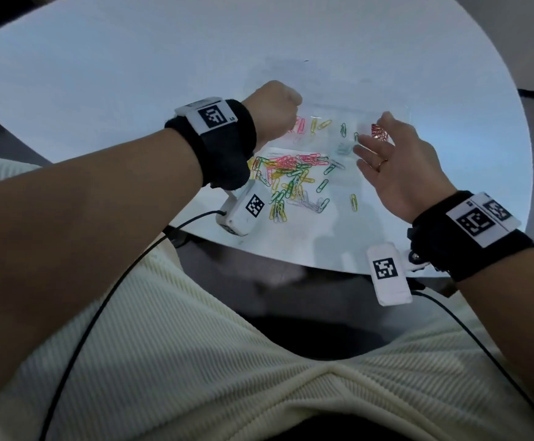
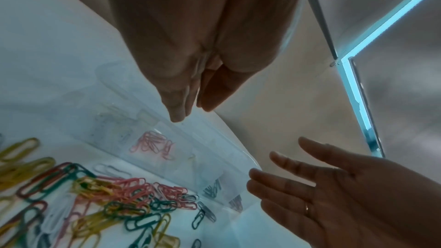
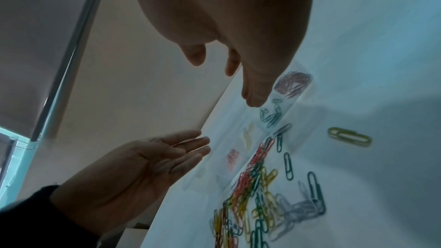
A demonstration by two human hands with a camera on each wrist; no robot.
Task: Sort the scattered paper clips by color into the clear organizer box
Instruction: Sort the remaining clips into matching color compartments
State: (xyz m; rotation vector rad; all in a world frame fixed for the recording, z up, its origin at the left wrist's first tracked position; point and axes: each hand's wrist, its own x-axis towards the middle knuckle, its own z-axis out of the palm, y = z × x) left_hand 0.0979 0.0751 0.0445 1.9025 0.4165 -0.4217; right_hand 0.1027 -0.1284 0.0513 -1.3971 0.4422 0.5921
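The clear organizer box (image 1: 329, 113) lies on the white table beyond the pile. Its compartments hold pink clips (image 1: 299, 125), yellow clips (image 1: 319, 124), green clips (image 1: 343, 130) and red clips (image 1: 378, 132). A mixed pile of paper clips (image 1: 291, 176) lies in front of the box. My left hand (image 1: 278, 106) hovers over the box's left end; the left wrist view shows its fingers (image 2: 179, 112) straight, close together and holding nothing. My right hand (image 1: 383, 148) hovers over the box's right end with fingers spread and nothing in it, above the red clips (image 3: 293, 84).
A lone yellow clip (image 1: 353, 202) lies to the right of the pile, and a few green clips (image 1: 323, 185) lie loose near it. The table's near edge (image 1: 291, 265) curves just above my lap. Black cables (image 1: 132, 265) hang from both wrist cameras.
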